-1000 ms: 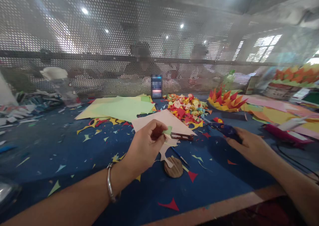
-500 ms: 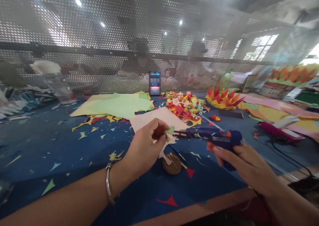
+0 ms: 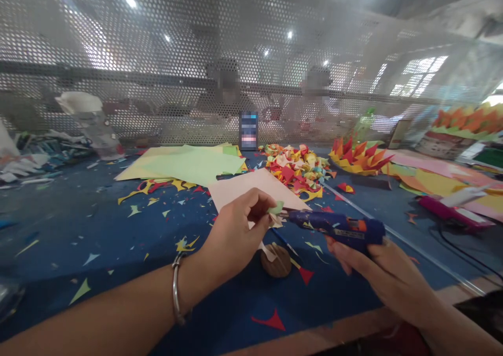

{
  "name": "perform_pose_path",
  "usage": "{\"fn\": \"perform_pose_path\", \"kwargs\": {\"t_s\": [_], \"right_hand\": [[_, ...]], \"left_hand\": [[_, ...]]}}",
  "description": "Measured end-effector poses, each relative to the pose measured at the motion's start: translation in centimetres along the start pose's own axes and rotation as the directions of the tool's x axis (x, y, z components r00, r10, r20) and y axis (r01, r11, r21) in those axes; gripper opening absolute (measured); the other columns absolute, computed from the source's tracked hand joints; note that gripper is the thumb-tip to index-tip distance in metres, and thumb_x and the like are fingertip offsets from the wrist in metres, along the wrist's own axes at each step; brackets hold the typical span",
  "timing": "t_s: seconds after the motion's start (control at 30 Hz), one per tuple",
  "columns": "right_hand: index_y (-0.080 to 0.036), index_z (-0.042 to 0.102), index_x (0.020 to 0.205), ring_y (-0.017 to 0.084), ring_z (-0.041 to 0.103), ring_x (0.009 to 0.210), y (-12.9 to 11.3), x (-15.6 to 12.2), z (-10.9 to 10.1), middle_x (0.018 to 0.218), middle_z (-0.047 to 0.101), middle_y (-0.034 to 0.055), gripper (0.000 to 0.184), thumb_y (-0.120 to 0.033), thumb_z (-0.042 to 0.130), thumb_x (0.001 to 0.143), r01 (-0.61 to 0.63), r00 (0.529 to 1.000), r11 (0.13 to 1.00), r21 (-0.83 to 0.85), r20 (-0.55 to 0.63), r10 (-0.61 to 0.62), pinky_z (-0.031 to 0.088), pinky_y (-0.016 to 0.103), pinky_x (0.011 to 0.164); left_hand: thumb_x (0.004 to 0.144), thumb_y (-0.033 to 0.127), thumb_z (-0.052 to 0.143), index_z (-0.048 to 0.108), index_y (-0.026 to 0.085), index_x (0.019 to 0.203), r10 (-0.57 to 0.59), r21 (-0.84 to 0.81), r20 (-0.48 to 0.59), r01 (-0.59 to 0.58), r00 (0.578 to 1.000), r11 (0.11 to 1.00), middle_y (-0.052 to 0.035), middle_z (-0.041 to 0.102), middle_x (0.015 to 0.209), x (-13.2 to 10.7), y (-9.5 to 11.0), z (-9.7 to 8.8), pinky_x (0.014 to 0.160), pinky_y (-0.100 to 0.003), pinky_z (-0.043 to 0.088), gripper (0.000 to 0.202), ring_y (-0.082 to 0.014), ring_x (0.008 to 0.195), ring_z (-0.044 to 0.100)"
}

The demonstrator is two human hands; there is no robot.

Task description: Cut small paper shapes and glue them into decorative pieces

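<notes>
My left hand (image 3: 236,233) is closed in a pinch on a small paper piece (image 3: 275,211), green on top and cream below, held above the blue table (image 3: 118,241). A metal bangle sits on that wrist. My right hand (image 3: 377,272) grips a blue glue gun (image 3: 341,227) by its handle. The gun points left and its tip nearly touches the paper piece. A small round wooden disc (image 3: 277,260) lies on the table just below the two hands.
A pink sheet (image 3: 247,188), green and yellow sheets (image 3: 188,165), a heap of coloured scraps (image 3: 294,170) and an orange-red paper crown (image 3: 359,159) lie beyond. A phone (image 3: 248,131) leans on the perforated screen (image 3: 157,73); people sit behind it. A pink tool (image 3: 451,209) and black cable lie right.
My right hand picked the glue gun up from the table at the right and brought its tip up to the paper piece. My left hand kept its pinch almost still.
</notes>
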State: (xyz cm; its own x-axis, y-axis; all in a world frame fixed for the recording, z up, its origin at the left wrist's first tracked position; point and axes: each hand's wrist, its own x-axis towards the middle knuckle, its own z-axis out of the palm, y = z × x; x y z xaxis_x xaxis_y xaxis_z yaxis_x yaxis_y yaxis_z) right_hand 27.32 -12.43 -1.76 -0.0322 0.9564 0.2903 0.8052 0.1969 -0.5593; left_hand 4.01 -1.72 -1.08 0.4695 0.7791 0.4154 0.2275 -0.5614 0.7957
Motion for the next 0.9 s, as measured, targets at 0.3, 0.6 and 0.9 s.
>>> {"fn": "perform_pose_path", "kwargs": {"t_s": [0.3,0.6,0.9], "right_hand": [[-0.023,0.051,0.056,0.014,0.054,0.055,-0.37,-0.08,0.08,0.054,0.057,-0.0022,0.046,-0.044,0.044,0.096,0.071,0.994,0.991,-0.115,-0.073,-0.079,0.046,0.024,0.064],[-0.023,0.054,0.057,0.015,0.054,0.052,-0.50,-0.04,-0.01,0.053,0.056,-0.0018,0.045,-0.045,0.044,0.095,0.095,0.993,0.981,-0.167,-0.057,-0.106,0.049,0.027,0.069],[-0.025,0.056,0.053,0.017,0.053,0.047,-0.37,-0.13,0.00,0.047,0.054,-0.0013,0.048,-0.047,0.044,0.094,0.089,0.992,0.979,-0.186,-0.073,-0.104,0.052,0.031,0.068]], "left_hand": [[0.081,0.013,0.056,0.060,0.021,0.093,0.011,0.006,0.003,-0.011,1.000,1.000,0.0018,0.064,0.080,-0.08,0.06,0.05,0.068,-0.025,0.047,0.015,-0.0115,0.073,0.059],[0.082,0.014,0.055,0.059,0.021,0.093,-0.014,-0.030,0.022,0.014,1.000,0.999,0.0010,0.064,0.082,-0.04,0.03,0.04,0.070,-0.026,0.047,0.014,-0.0123,0.075,0.060],[0.081,0.016,0.055,0.059,0.021,0.092,-0.042,-0.024,0.023,0.043,0.999,0.999,0.0007,0.063,0.079,0.02,0.18,-0.01,0.068,-0.026,0.046,0.013,-0.0130,0.073,0.058]]}}
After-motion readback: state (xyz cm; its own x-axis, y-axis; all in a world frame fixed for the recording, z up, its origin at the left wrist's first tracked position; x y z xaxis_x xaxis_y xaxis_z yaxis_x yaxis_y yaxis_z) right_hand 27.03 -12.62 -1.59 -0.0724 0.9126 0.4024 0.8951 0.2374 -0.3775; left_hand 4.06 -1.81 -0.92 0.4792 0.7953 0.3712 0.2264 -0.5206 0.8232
